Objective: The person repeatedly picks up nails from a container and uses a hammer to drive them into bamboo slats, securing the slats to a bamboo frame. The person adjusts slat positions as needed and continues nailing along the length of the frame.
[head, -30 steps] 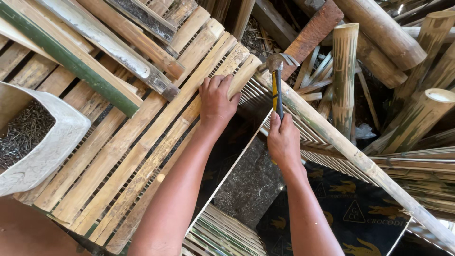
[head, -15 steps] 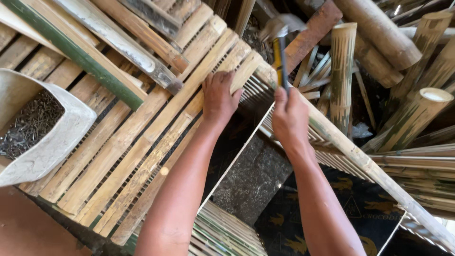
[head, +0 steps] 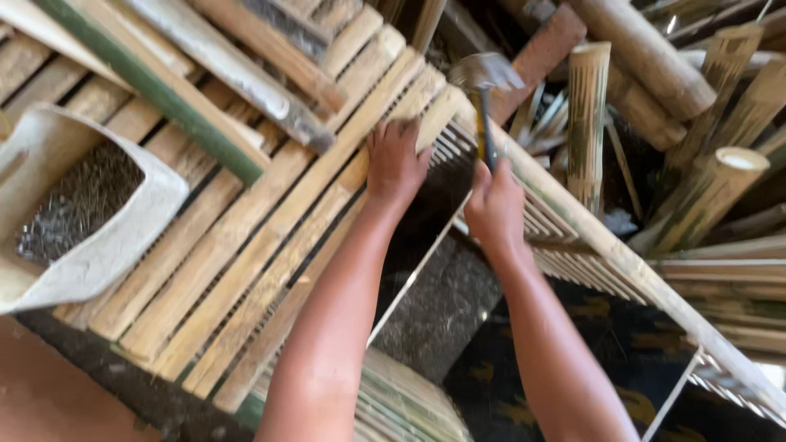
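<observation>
bamboo slat (head: 409,106) lies under my left hand (head: 395,164), fingers pressing its end flat. just right of it, my right hand (head: 494,205) grips a hammer (head: 485,78), head raised above the slat: i judge i'm mid-nailing, and the next blow needs a straight drop.

Left of the bamboo slat panel (head: 246,237) sits a container of nails (head: 82,213). Right of the panel stand cut bamboo poles (head: 589,115); on its far edge rests a hand (head: 395,164), hammer (head: 485,90) just right.
</observation>
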{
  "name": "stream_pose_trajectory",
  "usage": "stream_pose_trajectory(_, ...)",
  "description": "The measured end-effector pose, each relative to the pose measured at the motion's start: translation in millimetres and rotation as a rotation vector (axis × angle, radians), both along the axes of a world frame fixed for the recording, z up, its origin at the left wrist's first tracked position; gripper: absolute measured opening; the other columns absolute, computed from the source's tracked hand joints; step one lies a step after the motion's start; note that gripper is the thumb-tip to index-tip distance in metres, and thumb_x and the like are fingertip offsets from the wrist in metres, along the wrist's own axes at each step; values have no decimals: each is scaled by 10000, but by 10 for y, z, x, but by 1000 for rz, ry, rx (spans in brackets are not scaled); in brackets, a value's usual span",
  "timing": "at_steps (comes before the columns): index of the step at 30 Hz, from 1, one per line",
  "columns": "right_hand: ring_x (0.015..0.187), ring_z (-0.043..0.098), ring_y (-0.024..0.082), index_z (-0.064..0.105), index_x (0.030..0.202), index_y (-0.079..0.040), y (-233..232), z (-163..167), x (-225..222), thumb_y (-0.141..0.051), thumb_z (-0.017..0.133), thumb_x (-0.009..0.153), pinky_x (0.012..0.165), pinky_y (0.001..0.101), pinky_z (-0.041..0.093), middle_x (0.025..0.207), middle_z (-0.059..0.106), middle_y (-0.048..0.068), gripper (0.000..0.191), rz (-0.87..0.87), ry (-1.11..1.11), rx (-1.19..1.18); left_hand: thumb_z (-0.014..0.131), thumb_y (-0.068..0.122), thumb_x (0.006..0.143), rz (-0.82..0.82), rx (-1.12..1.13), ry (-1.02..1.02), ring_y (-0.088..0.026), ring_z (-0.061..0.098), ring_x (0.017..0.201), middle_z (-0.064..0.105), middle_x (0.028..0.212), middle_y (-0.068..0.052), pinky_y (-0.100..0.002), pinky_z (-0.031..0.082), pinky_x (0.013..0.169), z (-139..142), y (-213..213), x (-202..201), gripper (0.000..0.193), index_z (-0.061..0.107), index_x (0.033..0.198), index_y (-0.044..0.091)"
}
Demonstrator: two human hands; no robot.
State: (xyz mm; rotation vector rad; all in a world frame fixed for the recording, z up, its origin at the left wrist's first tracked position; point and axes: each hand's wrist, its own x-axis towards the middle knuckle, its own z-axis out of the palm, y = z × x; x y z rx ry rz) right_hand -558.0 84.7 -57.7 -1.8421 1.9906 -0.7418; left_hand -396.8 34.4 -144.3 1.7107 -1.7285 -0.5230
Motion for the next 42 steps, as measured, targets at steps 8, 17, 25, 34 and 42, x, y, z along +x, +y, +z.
stream_pose_trajectory(8, 407, 434, 133, 500, 976, -61, 608, 677, 738, -350, 457, 1070, 368, 295, 367, 547, 436, 16, 307, -162, -651, 392, 750, 102, 921, 69, -200, 421, -359, 619, 1203, 669, 1242, -151, -445, 506, 1055, 584, 486, 822, 325, 687, 1235, 45)
stream_pose_trajectory(17, 490, 440, 63, 508, 1210, -7, 1668, 758, 2497, -248, 518, 1061, 418, 236, 393, 665, 462, -13, 284, 211, -1044, 572, 717, 68, 873, 150, 228, 21, -406, 686, 901, 697, 1008, -247, -490, 551, 810, 1328, 1148, 3583, 219, 703, 1080, -2)
stream_pose_trajectory(25, 446, 425, 67, 519, 1202, 17, 2065, 848, 2786, -312, 499, 1037, 384, 245, 400, 646, 455, -12, 369, 209, -857, 639, 612, -48, 896, -7, 532, -259, -395, 716, 959, 694, 1030, -249, -474, 596, 841, 1018, 1120, 3774, 131, 724, 959, -23)
stream_pose_trajectory(34, 466, 426, 66, 508, 1202, 18, 2391, 777, 2738, -352, 496, 1034, 398, 255, 411, 665, 450, -13, 406, 185, -869, 679, 652, 87, 977, 128, 549, -103, -255, 708, 756, 722, 876, -171, -368, 614, 718, 1156, 1254, 3791, 140, 719, 880, 12)
stream_pose_trajectory(42, 471, 435, 74, 509, 1230, 9, 2455, 843, 2430, -289, 514, 1032, 404, 261, 388, 645, 467, -13, 358, 228, -880, 751, 694, 43, 937, 307, 21, -64, -206, 710, 659, 689, 779, -99, -324, 588, 559, 1442, 1552, 3556, 97, 608, 906, 8)
